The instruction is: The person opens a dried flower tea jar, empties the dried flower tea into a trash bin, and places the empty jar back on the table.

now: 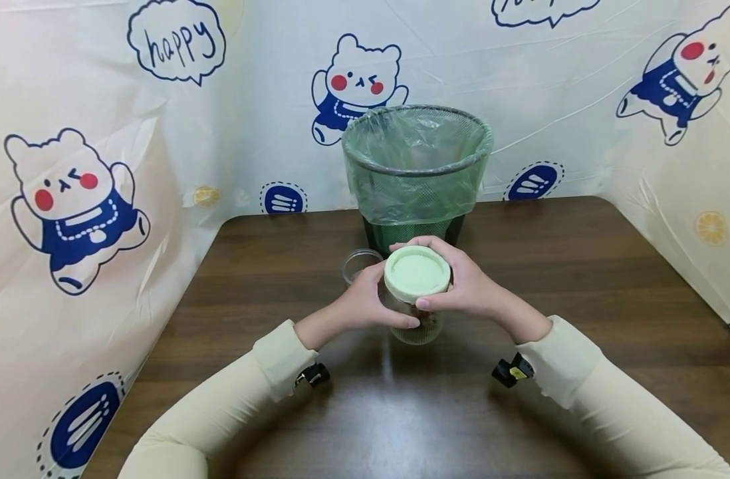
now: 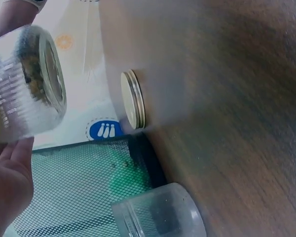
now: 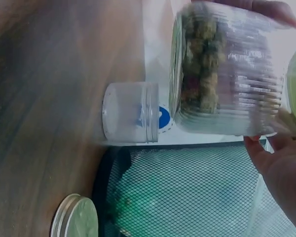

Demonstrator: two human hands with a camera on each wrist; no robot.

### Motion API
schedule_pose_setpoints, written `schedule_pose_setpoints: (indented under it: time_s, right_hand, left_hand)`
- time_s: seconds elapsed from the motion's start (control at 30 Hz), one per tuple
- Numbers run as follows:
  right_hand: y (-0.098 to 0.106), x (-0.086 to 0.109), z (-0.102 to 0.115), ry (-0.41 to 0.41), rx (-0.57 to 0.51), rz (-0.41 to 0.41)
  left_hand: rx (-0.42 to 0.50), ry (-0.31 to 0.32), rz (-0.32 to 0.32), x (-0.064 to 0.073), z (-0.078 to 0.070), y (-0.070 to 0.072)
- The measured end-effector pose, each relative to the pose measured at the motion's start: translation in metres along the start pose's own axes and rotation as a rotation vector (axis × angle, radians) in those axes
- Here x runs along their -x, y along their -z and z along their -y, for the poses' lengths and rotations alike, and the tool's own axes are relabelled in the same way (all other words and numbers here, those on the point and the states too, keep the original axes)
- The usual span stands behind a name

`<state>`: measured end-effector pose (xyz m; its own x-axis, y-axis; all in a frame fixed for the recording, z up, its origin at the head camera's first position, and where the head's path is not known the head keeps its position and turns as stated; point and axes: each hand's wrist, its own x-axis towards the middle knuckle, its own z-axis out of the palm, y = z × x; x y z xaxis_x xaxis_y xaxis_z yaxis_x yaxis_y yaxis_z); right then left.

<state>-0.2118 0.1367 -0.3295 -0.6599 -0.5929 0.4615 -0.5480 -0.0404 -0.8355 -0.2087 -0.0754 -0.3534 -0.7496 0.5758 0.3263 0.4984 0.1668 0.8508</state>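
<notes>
A ribbed clear jar (image 3: 246, 74) with dry brownish clumps at its bottom is held up over the table, upright in the head view. A pale green lid (image 1: 417, 271) covers its top. My left hand (image 1: 365, 299) grips the jar's side, thumb across the front. On the other side my right hand (image 1: 461, 279) curls round the lid, thumb at its front rim. Behind my left hand stands an uncapped clear plastic jar (image 3: 128, 112) on the table. Another lid (image 2: 133, 99), with a metallic gold rim, lies near it; the hands hide this lid in the head view.
A dark mesh bin (image 1: 415, 229) lined with a green plastic bag (image 1: 413, 193) stands at the table's back, just beyond the hands. Printed cloth (image 1: 269, 120) hangs behind and along both sides of the brown wooden table (image 1: 365, 426).
</notes>
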Motion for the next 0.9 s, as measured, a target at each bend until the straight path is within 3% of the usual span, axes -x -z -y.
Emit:
schedule_pose_setpoints:
  time_s: [0.13, 0.23, 0.37, 0.53, 0.9]
  right_hand:
    - [0.004, 0.0, -0.002, 0.02, -0.043, 0.049]
    - [0.005, 0.0, -0.003, 0.028, -0.031, 0.028]
    - [0.002, 0.001, -0.002, 0.008, 0.008, -0.058]
    - [-0.008, 0.005, 0.004, -0.074, 0.076, -0.196]
    - [-0.041, 0.003, 0.021, -0.271, 0.21, -0.453]
  left_hand:
    - [0.03, -0.019, 0.024, 0.0, 0.0, 0.001]
    - [0.041, -0.028, -0.012, -0.002, -0.001, -0.001]
    - [0.018, -0.034, -0.112, -0.004, -0.003, -0.002]
    - [-0.055, -0.031, -0.223, -0.004, -0.006, -0.003]
    - [-0.203, -0.012, -0.352, -0.002, -0.008, -0.011]
